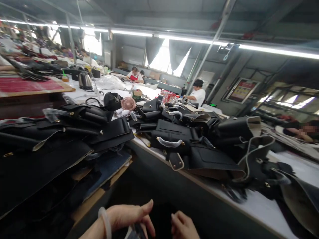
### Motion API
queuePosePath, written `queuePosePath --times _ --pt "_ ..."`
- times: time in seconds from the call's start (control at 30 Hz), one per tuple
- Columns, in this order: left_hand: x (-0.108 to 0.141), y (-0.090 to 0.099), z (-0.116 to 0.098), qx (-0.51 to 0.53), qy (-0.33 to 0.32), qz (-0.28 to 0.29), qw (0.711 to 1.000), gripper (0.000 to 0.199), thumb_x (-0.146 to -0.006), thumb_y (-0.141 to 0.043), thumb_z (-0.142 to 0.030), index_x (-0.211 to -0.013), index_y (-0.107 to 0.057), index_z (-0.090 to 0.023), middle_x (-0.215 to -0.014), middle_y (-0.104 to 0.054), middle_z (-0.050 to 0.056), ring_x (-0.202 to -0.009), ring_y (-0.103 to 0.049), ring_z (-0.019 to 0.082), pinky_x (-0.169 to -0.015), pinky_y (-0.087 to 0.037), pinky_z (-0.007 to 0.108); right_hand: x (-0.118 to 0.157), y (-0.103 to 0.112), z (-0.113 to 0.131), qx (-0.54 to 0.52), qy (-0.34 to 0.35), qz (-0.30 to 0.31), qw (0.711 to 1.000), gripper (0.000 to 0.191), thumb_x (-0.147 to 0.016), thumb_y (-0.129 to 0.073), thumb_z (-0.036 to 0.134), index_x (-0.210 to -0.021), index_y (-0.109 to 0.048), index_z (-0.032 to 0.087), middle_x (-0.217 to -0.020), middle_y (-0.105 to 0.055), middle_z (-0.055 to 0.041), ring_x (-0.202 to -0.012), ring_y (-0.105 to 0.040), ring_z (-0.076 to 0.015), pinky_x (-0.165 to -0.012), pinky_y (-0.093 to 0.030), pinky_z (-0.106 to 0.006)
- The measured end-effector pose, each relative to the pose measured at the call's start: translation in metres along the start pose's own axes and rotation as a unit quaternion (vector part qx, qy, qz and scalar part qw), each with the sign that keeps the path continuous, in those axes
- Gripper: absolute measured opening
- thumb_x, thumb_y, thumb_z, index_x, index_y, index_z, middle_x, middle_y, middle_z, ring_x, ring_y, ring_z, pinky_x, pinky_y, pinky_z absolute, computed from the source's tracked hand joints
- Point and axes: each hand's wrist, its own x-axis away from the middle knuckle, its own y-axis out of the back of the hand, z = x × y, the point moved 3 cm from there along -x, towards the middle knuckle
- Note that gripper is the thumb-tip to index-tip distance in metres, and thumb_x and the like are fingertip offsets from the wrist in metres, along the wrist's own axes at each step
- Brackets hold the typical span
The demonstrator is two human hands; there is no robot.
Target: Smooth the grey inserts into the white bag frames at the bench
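My left hand point(132, 215), with a pale bangle on its wrist, is low in the middle of the head view. Its thumb points right and its fingers curl downward. Beneath the palm shows part of a dark thing with a shiny, plastic-like covering point(136, 231), mostly cut off by the frame. To the right, my right hand point(183, 226) has its fingers curled together against a black background; what they hold, if anything, is hidden. Beyond the hands, black leather bag pieces point(171, 131) with plastic-wrapped handles point(169, 142) lie heaped on the white table point(256, 205).
On the left, more black leather pieces point(45, 159) are stacked over boards point(109, 172). A dark gap separates this stack from the table edge. Farther back are a pink fan point(128, 103), a metal kettle point(85, 80) and a seated person in white point(198, 94).
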Motion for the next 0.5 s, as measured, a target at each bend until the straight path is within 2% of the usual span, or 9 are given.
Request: queuePosePath --times 0.07,0.13,0.17,0.23,0.3,0.37,0.43,0.5 --pt "0.001 -0.001 -0.002 0.028 0.010 -0.007 1.000 0.123 -0.051 -0.005 -0.103 -0.098 -0.078 -0.016 -0.067 -0.060 0.006 -0.060 -0.047 0.016 -0.070 -0.040 0.028 0.005 0.038 0.003 0.020 0.019 -0.042 0.999 0.061 -0.071 -0.051 0.083 -0.066 -0.045 0.022 -0.054 -0.051 0.0032 -0.044 -0.049 -0.0117 -0.043 -0.034 -0.024" --pt "0.002 -0.002 -0.002 0.045 0.018 -0.016 0.999 0.122 -0.047 -0.008 -0.105 -0.094 -0.079 -0.018 -0.063 -0.056 0.004 -0.059 -0.045 0.015 -0.071 -0.039 0.028 0.013 0.065 0.013 0.062 0.052 -0.073 0.994 0.058 -0.070 -0.049 0.081 -0.063 -0.044 0.024 -0.053 -0.051 0.0011 -0.045 -0.051 -0.0147 -0.044 -0.036 -0.027" --pt "0.001 -0.002 -0.002 0.047 0.022 -0.018 0.998 0.122 -0.045 -0.008 -0.105 -0.093 -0.079 -0.019 -0.063 -0.055 0.003 -0.059 -0.044 0.015 -0.071 -0.038 0.028 0.017 0.073 0.022 0.090 0.074 -0.080 0.990 0.054 -0.073 -0.049 0.077 -0.062 -0.045 0.024 -0.053 -0.052 0.0003 -0.046 -0.052 -0.0164 -0.046 -0.038 -0.029" --pt "-0.002 -0.003 0.000 0.041 0.024 -0.022 0.999 0.123 -0.045 -0.005 -0.105 -0.093 -0.078 -0.018 -0.063 -0.052 0.003 -0.059 -0.041 0.015 -0.069 -0.036 0.028 0.018 0.072 0.048 0.154 0.136 -0.076 0.976 0.044 -0.081 -0.049 0.065 -0.066 -0.053 0.024 -0.058 -0.058 -0.0017 -0.055 -0.058 -0.0211 -0.054 -0.045 -0.034" --pt "-0.005 -0.003 0.002 0.026 0.018 -0.017 0.999 0.122 -0.047 0.000 -0.103 -0.090 -0.076 -0.018 -0.064 -0.050 0.003 -0.059 -0.040 0.016 -0.066 -0.034 0.029 0.010 0.053 0.089 0.220 0.219 -0.058 0.949 0.033 -0.088 -0.047 0.052 -0.079 -0.062 0.024 -0.075 -0.067 -0.0042 -0.073 -0.065 -0.0241 -0.069 -0.051 -0.038" --pt "-0.009 -0.002 0.004 0.013 0.011 -0.007 1.000 0.120 -0.050 0.002 -0.102 -0.085 -0.073 -0.016 -0.065 -0.050 0.003 -0.059 -0.040 0.016 -0.065 -0.032 0.028 -0.006 0.021 0.140 0.284 0.302 -0.032 0.910 0.026 -0.093 -0.045 0.037 -0.096 -0.065 0.021 -0.100 -0.069 -0.0075 -0.094 -0.065 -0.0230 -0.086 -0.052 -0.036" --pt "-0.011 0.000 0.005 0.010 0.012 0.004 1.000 0.118 -0.051 0.003 -0.101 -0.084 -0.071 -0.016 -0.066 -0.050 0.003 -0.060 -0.042 0.016 -0.065 -0.033 0.028 -0.030 -0.014 0.198 0.347 0.364 -0.015 0.864 0.026 -0.094 -0.047 0.022 -0.114 -0.062 0.017 -0.130 -0.060 -0.0102 -0.121 -0.054 -0.0210 -0.107 -0.042 -0.034" --pt "-0.011 0.000 0.005 0.018 0.018 0.022 0.999 0.117 -0.053 0.000 -0.101 -0.089 -0.071 -0.015 -0.067 -0.053 0.004 -0.062 -0.046 0.017 -0.067 -0.036 0.029 -0.061 -0.047 0.251 0.411 0.386 -0.010 0.826 0.028 -0.095 -0.050 0.017 -0.122 -0.059 0.016 -0.142 -0.051 -0.0094 -0.133 -0.043 -0.0233 -0.112 -0.038 -0.042"
